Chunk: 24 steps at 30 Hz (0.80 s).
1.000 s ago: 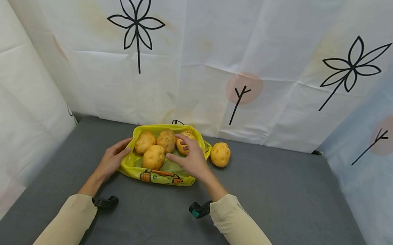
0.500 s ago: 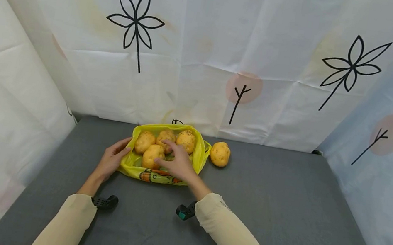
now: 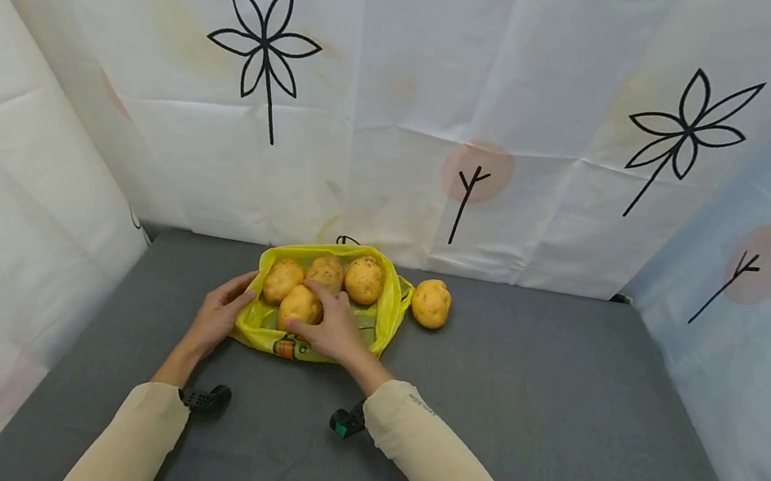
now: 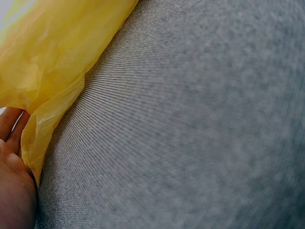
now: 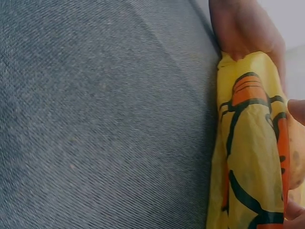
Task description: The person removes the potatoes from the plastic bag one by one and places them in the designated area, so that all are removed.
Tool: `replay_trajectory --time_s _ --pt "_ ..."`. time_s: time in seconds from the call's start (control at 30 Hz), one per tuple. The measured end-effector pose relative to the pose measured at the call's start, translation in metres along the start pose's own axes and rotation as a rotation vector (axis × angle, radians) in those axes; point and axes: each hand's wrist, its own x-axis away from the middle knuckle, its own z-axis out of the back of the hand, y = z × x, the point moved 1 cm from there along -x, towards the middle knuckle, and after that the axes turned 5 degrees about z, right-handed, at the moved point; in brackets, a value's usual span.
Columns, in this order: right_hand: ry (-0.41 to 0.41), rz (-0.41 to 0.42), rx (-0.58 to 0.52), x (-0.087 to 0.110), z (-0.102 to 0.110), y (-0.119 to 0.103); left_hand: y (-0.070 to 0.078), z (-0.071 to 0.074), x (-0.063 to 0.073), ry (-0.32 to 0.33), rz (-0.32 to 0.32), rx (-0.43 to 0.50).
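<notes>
A yellow plastic bag (image 3: 387, 306) with a printed front lies open-mouthed at the back of the table, several potatoes inside. My left hand (image 3: 218, 316) holds the bag's left edge; in the left wrist view its fingers (image 4: 15, 126) go behind the yellow plastic. Thumb and fingers of my right hand (image 3: 337, 331) are around the front potato (image 3: 300, 306), gripping it inside the bag. Behind it sit three more: a left potato (image 3: 282, 279), a middle potato (image 3: 326, 271) and a right potato (image 3: 363, 280). The right wrist view shows part of the gripped potato (image 5: 297, 164) beyond the bag's printed side.
One loose potato (image 3: 431, 304) lies on the grey table (image 3: 554, 412), just right of the bag. A white curtain (image 3: 406, 95) with flower drawings hangs behind the table, and more fabric hangs along both sides.
My right hand has moved left and toward me, from near the right potato to the front potato, and now grips it. The left hand stays at the bag's edge.
</notes>
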Motion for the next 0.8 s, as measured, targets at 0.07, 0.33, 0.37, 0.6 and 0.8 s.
replay_trajectory --time_s 0.07,0.33,0.37,0.6,0.8 --pt "0.008 -0.001 0.004 -0.001 -0.002 0.000 0.000 0.000 0.000 -0.001 0.001 0.006" --pt "0.023 0.006 -0.014 0.001 -0.007 0.000 -0.001 0.000 -0.002 0.008 0.020 0.001" --pt "0.026 0.011 -0.012 0.001 -0.006 0.000 -0.001 -0.001 -0.001 0.008 0.020 -0.002" --pt "0.041 0.039 -0.027 0.003 -0.001 -0.005 0.001 -0.002 0.000 0.011 0.018 -0.009" --pt "0.053 0.069 -0.096 0.005 0.013 -0.014 0.000 -0.001 -0.001 0.017 0.010 -0.005"
